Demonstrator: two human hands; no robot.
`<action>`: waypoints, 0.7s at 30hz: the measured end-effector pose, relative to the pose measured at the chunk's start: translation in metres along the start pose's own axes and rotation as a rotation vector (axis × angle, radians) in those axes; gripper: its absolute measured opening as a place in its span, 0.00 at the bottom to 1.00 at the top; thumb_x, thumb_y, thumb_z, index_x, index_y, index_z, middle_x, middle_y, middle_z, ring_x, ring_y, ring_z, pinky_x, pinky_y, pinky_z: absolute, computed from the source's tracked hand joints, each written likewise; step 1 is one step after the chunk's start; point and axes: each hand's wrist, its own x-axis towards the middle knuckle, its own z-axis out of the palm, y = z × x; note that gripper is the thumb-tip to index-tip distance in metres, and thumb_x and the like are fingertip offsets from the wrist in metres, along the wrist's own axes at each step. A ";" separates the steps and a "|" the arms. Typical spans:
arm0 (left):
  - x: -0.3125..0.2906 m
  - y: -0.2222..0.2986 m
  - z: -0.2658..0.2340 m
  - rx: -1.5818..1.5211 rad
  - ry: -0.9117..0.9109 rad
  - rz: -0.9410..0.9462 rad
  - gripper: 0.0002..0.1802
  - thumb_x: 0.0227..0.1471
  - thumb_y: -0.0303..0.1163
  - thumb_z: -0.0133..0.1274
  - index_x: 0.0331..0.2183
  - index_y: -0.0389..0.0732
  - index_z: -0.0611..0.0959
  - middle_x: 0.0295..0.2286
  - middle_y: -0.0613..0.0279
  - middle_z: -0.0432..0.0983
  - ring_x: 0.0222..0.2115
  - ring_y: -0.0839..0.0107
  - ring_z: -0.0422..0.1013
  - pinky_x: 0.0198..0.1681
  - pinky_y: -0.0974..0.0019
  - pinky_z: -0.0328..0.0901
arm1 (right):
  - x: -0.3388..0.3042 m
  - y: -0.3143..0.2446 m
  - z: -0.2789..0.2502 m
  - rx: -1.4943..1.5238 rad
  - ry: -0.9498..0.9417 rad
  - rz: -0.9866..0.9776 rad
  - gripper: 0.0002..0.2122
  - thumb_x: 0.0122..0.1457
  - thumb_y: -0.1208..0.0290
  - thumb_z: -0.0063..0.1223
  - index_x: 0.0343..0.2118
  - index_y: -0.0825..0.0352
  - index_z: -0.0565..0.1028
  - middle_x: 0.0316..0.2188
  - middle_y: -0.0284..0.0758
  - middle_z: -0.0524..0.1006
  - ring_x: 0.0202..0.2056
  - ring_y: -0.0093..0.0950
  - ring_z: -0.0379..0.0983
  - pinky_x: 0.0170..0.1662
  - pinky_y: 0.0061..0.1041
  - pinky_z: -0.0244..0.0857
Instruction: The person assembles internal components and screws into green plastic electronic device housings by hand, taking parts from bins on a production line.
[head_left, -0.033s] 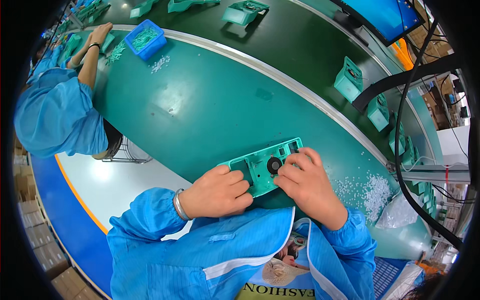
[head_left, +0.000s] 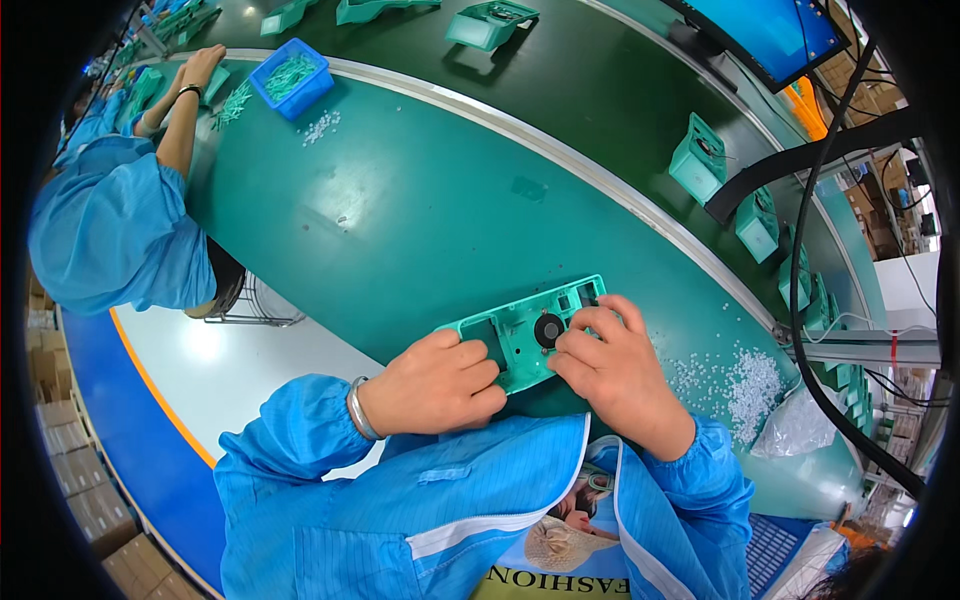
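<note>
A green plastic housing [head_left: 518, 352], open side up, lies tilted just above or on the bench in front of me. A round black part like a small speaker [head_left: 549, 330] sits inside it, right of its middle. My left hand [head_left: 440, 385] is closed around the housing's left end, fingers curled over the rim. At the right end, my right hand [head_left: 605, 360] is closed on the housing with bent fingers, the fingertips beside the round black part. Whether those fingertips also pinch something small cannot be seen.
Small white pieces [head_left: 752, 390] lie heaped at right beside a clear plastic bag [head_left: 797, 428]. A blue bin [head_left: 292, 80] of green parts stands at far left, near a co-worker's arm [head_left: 180, 130]. Beyond a metal rail, a dark belt [head_left: 590, 100] carries green housings [head_left: 490, 25]. A black cable [head_left: 797, 290] hangs at right.
</note>
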 end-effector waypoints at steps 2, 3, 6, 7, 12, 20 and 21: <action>0.000 0.000 0.003 -0.017 0.039 -0.007 0.13 0.39 0.38 0.61 0.22 0.50 0.71 0.22 0.70 0.63 0.26 0.71 0.65 0.27 0.64 0.56 | 0.002 -0.002 -0.001 -0.050 -0.027 -0.004 0.07 0.45 0.73 0.59 0.29 0.64 0.80 0.34 0.30 0.75 0.45 0.31 0.72 0.58 0.44 0.62; 0.001 -0.001 0.003 -0.035 0.081 -0.006 0.15 0.36 0.37 0.61 0.22 0.50 0.69 0.21 0.70 0.61 0.24 0.71 0.64 0.25 0.64 0.54 | 0.003 -0.002 -0.002 -0.053 -0.034 -0.006 0.07 0.44 0.72 0.59 0.29 0.63 0.80 0.34 0.29 0.75 0.45 0.31 0.72 0.58 0.43 0.62; 0.002 -0.001 0.002 -0.035 0.080 0.007 0.15 0.36 0.38 0.60 0.22 0.50 0.69 0.21 0.70 0.62 0.24 0.71 0.64 0.25 0.64 0.55 | 0.004 0.008 -0.001 0.015 -0.034 0.005 0.06 0.45 0.71 0.60 0.28 0.61 0.81 0.32 0.27 0.76 0.44 0.31 0.72 0.58 0.41 0.61; 0.002 -0.002 0.002 -0.036 0.080 0.007 0.15 0.36 0.38 0.60 0.22 0.50 0.69 0.21 0.70 0.62 0.24 0.71 0.64 0.25 0.64 0.55 | 0.003 0.013 0.001 0.087 -0.025 0.015 0.05 0.45 0.71 0.62 0.27 0.59 0.81 0.31 0.26 0.76 0.44 0.31 0.72 0.57 0.40 0.61; -0.001 -0.002 0.006 -0.043 0.062 0.015 0.14 0.38 0.38 0.61 0.22 0.50 0.70 0.21 0.70 0.62 0.25 0.71 0.64 0.26 0.64 0.55 | 0.000 0.028 0.011 0.417 -0.002 0.174 0.05 0.46 0.71 0.68 0.27 0.56 0.81 0.29 0.24 0.76 0.41 0.29 0.71 0.54 0.36 0.59; 0.005 -0.001 0.004 -0.054 0.049 0.036 0.14 0.37 0.36 0.62 0.21 0.50 0.70 0.21 0.69 0.62 0.25 0.70 0.65 0.27 0.63 0.56 | -0.004 0.024 0.017 0.223 0.018 0.166 0.05 0.48 0.69 0.68 0.27 0.55 0.82 0.30 0.21 0.77 0.42 0.29 0.70 0.53 0.35 0.58; 0.008 -0.003 0.003 -0.066 0.041 0.042 0.14 0.37 0.36 0.62 0.21 0.50 0.71 0.22 0.69 0.63 0.25 0.69 0.65 0.27 0.62 0.56 | -0.004 0.027 0.021 0.267 0.008 0.140 0.05 0.49 0.69 0.68 0.29 0.56 0.82 0.31 0.22 0.77 0.42 0.30 0.70 0.52 0.35 0.58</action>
